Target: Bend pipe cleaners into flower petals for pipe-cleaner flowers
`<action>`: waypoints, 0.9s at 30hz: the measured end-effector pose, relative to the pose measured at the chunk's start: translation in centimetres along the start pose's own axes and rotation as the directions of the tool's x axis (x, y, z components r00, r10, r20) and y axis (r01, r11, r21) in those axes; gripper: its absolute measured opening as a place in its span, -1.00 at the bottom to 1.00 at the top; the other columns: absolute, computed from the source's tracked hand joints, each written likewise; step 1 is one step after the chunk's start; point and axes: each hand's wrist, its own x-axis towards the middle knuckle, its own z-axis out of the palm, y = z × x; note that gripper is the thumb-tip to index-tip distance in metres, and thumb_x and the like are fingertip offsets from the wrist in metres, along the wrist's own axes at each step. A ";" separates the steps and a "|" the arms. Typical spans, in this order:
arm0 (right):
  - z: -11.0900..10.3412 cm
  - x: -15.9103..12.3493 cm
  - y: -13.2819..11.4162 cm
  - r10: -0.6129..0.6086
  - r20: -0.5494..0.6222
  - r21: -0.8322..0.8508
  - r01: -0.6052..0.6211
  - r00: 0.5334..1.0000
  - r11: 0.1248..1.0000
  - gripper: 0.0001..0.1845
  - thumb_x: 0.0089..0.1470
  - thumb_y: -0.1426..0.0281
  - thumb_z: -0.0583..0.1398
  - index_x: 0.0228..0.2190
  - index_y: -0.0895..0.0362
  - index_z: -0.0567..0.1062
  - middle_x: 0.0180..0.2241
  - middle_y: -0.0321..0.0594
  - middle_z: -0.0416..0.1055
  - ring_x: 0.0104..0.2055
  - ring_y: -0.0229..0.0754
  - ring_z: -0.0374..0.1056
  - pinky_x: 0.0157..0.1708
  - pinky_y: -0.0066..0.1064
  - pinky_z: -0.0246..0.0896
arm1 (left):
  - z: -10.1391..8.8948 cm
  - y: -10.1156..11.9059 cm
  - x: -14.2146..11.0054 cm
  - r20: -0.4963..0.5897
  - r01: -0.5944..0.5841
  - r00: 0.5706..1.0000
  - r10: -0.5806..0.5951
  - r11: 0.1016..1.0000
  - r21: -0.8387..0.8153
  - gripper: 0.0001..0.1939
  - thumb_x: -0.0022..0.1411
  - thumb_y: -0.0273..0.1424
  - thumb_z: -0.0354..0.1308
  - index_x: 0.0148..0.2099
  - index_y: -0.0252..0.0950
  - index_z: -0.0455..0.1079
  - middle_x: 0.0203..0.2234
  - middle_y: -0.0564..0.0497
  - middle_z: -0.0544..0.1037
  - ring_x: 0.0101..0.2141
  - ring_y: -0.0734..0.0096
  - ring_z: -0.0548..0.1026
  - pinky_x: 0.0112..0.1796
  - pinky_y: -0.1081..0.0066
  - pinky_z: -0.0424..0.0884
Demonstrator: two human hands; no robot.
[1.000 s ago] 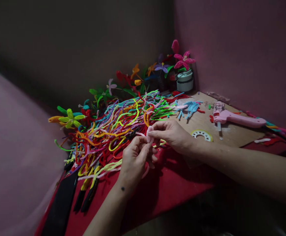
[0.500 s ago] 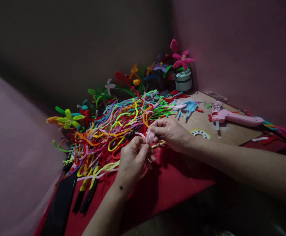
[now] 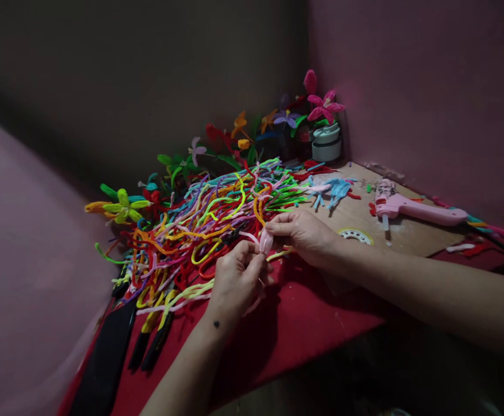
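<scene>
Between my two hands is a pale pink pipe cleaner [image 3: 266, 241], bent into a small petal-like loop. My left hand [image 3: 239, 277] pinches its lower end, and a loose pink end sticks out to the left above the fingers. My right hand [image 3: 306, 234] grips the loop's upper right side between thumb and forefinger. Just behind the hands spreads a heap of many-coloured pipe cleaners [image 3: 217, 208]. Yellow-and-black handled pliers [image 3: 159, 332] lie at the heap's near left, partly covered by it.
A pink glue gun [image 3: 425, 211] and a white tape roll [image 3: 355, 236] lie on a brown board [image 3: 411, 242] at the right. Pipe-cleaner flowers [image 3: 124, 206] line the back, beside a pale lidded jar [image 3: 327, 143]. The table [image 3: 295, 323] is red; walls close in behind.
The whole view has shifted slightly. Both hands keep their hold on the pink pipe cleaner, and the loop looks a little more upright and narrower between the fingers.
</scene>
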 end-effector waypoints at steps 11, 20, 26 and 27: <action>0.3 -0.4 0.2 0.016 0.019 -0.130 -0.014 1.000 0.991 -0.76 -0.13 0.32 0.23 -0.65 0.24 0.41 -0.68 -0.32 0.29 -0.66 -0.41 0.15 -0.63 -0.53 0.02 | -0.5 0.5 0.2 0.018 0.026 1.000 -0.023 0.984 -0.176 -0.73 -0.02 -0.27 0.17 -0.31 -0.33 0.27 -0.57 0.06 0.46 -0.65 0.42 0.46 -0.73 0.52 0.32; 0.1 -0.3 0.3 0.010 0.059 -0.071 -0.006 0.998 0.997 -0.88 -0.14 0.44 0.20 -0.60 0.24 0.41 -0.66 -0.31 0.29 -0.64 -0.41 0.15 -0.61 -0.52 0.05 | -1.1 0.5 0.3 -0.001 0.015 1.000 -0.016 0.992 -0.127 -0.79 0.06 -0.28 0.13 -0.37 -0.34 0.27 -0.73 0.09 0.41 -0.75 0.52 0.35 -0.71 0.55 0.27; 0.4 -0.8 0.1 -0.050 0.057 -0.195 0.060 0.997 0.979 -0.92 -0.19 0.51 0.19 -0.63 0.25 0.39 -0.69 -0.36 0.24 -0.66 -0.43 0.09 -0.63 -0.53 -0.03 | -1.1 0.5 0.5 -0.043 -0.020 0.999 0.015 0.994 -0.110 -0.76 0.02 -0.29 0.18 -0.30 -0.34 0.31 -0.64 0.06 0.46 -0.68 0.50 0.39 -0.70 0.56 0.25; 0.4 -0.8 0.1 -0.051 0.064 -0.213 0.064 0.997 0.975 -0.92 -0.18 0.51 0.19 -0.63 0.26 0.39 -0.68 -0.36 0.24 -0.66 -0.43 0.09 -0.63 -0.53 -0.04 | -1.2 0.4 0.5 -0.041 -0.019 0.999 0.015 0.994 -0.106 -0.75 0.01 -0.29 0.19 -0.29 -0.34 0.32 -0.63 0.06 0.47 -0.67 0.49 0.40 -0.69 0.57 0.25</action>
